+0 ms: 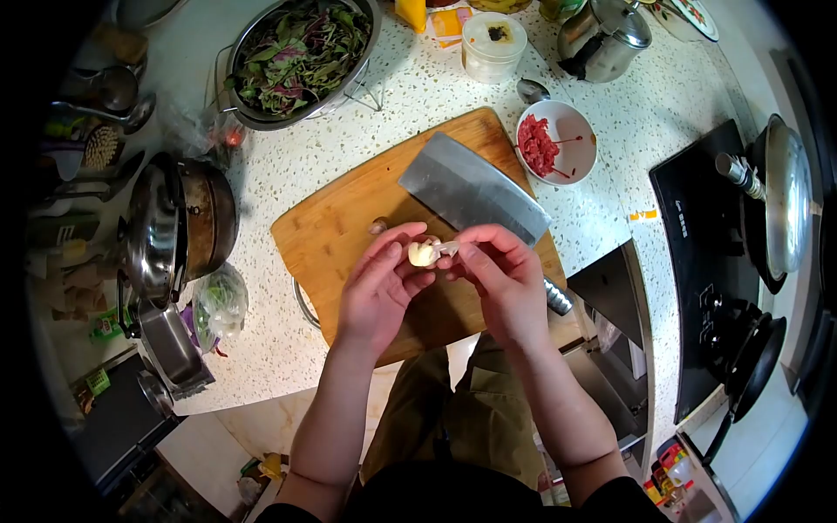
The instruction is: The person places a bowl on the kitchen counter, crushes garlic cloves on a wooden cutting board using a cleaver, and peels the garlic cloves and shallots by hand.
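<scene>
My left hand [377, 292] has its fingers closed around a pale, partly peeled garlic clove [422, 254] above the cutting board [327, 218]. With thumb and forefinger, my right hand [507, 283] pinches a strip of whitish garlic skin [447, 249] at the clove's right side. Behind both hands a wide cleaver [475, 187] lies flat on the board, its metal handle [558, 298] reaching past the board's right edge. A small brownish clove [377, 226] rests on the wood beside my left fingertips.
A white bowl [580, 157] of sliced red meat stands beyond the board's right corner. Leafy greens fill a metal colander [373, 44] at the back left. A lidded pot [209, 209] is on the left; a black stove [697, 227] with pans is on the right.
</scene>
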`<state>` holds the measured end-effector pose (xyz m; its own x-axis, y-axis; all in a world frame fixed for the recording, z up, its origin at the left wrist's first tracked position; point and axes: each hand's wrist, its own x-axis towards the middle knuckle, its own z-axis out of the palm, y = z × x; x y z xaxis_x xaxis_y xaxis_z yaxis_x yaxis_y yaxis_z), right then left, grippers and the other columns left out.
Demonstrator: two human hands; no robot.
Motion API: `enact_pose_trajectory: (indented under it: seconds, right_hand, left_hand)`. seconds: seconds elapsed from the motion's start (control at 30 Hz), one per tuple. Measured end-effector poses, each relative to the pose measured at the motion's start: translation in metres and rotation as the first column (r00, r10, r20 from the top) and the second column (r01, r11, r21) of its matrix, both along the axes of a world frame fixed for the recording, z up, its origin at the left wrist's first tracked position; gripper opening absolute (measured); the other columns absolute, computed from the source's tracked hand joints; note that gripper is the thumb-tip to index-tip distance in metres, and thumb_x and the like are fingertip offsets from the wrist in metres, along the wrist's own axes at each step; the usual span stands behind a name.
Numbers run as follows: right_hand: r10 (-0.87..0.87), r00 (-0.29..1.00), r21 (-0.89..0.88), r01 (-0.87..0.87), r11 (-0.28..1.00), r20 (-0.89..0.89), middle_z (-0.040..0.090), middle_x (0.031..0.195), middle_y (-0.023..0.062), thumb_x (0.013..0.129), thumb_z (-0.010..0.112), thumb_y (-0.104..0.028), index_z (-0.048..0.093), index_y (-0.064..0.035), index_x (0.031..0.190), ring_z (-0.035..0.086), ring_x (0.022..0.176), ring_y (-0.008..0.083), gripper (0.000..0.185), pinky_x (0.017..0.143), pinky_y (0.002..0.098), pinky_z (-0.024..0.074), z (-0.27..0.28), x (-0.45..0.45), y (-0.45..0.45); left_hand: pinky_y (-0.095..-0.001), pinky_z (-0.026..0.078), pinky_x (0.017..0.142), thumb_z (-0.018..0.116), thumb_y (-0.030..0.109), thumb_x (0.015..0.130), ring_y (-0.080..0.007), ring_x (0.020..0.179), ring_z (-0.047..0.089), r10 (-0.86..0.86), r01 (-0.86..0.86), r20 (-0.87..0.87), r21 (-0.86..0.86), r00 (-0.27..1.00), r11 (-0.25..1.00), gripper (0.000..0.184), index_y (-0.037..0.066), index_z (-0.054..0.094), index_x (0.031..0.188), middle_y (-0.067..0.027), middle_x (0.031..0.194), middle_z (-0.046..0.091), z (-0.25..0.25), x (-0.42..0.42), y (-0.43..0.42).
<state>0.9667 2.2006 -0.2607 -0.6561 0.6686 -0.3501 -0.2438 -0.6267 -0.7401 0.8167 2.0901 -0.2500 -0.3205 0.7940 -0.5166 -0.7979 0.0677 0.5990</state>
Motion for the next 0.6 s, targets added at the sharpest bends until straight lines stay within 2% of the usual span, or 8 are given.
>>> enact_pose_trajectory:
  seconds: [0.1,0.17,0.23,0.37,0.4,0.43,0.57,0.6]
  right_hand:
    - [-0.009,0.999,-0.055,0.007,0.998,-0.036,0.074,0.109,0.0099,0.106,0.063,-0.005,0.068,0.001,0.114,0.072,0.1,0.017,0.012,0.089,0.0319,0.056,-0.002,0.002,0.004]
    - [0.018,1.0,0.06,-0.017,0.998,-0.015,0.074,0.114,0.01,0.107,0.061,-0.005,0.068,0.002,0.115,0.07,0.101,0.0147,0.012,0.091,0.0308,0.0571,-0.001,0.001,0.005]
    - [0.016,1.0,0.081,-0.015,0.997,-0.003,0.074,0.115,0.0104,0.108,0.061,-0.005,0.068,0.0019,0.115,0.07,0.102,0.0148,0.012,0.092,0.0308,0.0568,0.001,0.002,0.006]
    - [-0.007,0.999,0.033,0.008,0.999,-0.038,0.072,0.12,0.0087,0.105,0.064,-0.001,0.068,0.0016,0.118,0.068,0.103,0.0142,0.014,0.093,0.0307,0.056,-0.004,0.005,0.008]
    - [-0.008,0.999,0.033,0.009,0.999,-0.037,0.072,0.12,0.0087,0.105,0.064,-0.001,0.068,0.0016,0.118,0.068,0.103,0.0142,0.014,0.093,0.0307,0.056,-0.001,0.005,0.007]
    - [-0.003,1.0,0.12,0.005,0.993,-0.013,0.07,0.121,0.0077,0.102,0.068,0.0,0.069,0.0013,0.12,0.067,0.105,0.0135,0.019,0.093,0.03,0.0555,0.006,0.004,0.006]
    - [0.012,0.99,0.38,-0.064,0.923,0.137,0.065,0.124,0.0056,0.094,0.078,0.002,0.071,-0.0008,0.127,0.064,0.109,0.0116,0.034,0.092,0.0273,0.0546,0.008,-0.001,0.004]
    - [-0.003,0.984,0.364,-0.063,0.929,0.179,0.068,0.121,0.0068,0.093,0.08,0.001,0.075,-0.0021,0.123,0.066,0.104,0.0113,0.031,0.088,0.0257,0.055,0.009,-0.002,0.003]
  left_hand:
    - [-0.0325,0.056,0.098,0.056,0.015,0.11,-0.016,0.112,0.068,-0.007,0.007,-0.011,0.001,1.0,1.0,0.03,0.003,0.062,0.137,-0.0077,0.127,0.069,-0.001,0.002,0.002]
    - [-0.0322,0.056,0.098,0.058,0.014,0.11,-0.0156,0.112,0.067,-0.029,0.028,-0.069,-0.005,0.997,1.0,0.028,0.003,0.063,0.135,-0.0075,0.126,0.069,-0.002,0.004,0.003]
    - [-0.031,0.056,0.098,0.063,0.008,0.106,-0.0144,0.112,0.067,-0.071,0.059,-0.234,-0.057,0.97,0.997,0.028,0.002,0.064,0.133,-0.0074,0.125,0.069,-0.003,0.005,0.005]
    - [-0.0303,0.056,0.098,0.068,0.0,0.101,-0.0133,0.112,0.066,-0.039,0.017,-0.386,-0.058,0.922,0.998,0.03,0.001,0.064,0.131,-0.0071,0.123,0.069,-0.001,0.011,0.009]
    - [-0.0301,0.057,0.099,0.068,-0.004,0.1,-0.0135,0.113,0.067,-0.037,0.013,-0.515,-0.05,0.856,0.999,0.032,0.0,0.063,0.131,-0.0078,0.122,0.069,0.0,0.013,0.011]
    - [-0.0299,0.057,0.099,0.068,-0.008,0.098,-0.0137,0.113,0.068,-0.034,0.009,-0.633,-0.042,0.773,0.999,0.034,-0.001,0.063,0.132,-0.0084,0.121,0.07,0.001,0.015,0.012]
    - [-0.0286,0.057,0.1,0.068,-0.011,0.097,-0.0145,0.111,0.07,0.038,-0.043,-0.597,0.006,0.802,0.999,0.036,-0.002,0.063,0.132,-0.0101,0.118,0.071,0.008,0.021,0.019]
    - [-0.028,0.057,0.099,0.068,-0.011,0.097,-0.0147,0.109,0.07,0.029,-0.048,-0.619,-0.015,0.784,0.999,0.036,-0.002,0.063,0.132,-0.0107,0.118,0.071,0.008,0.021,0.019]
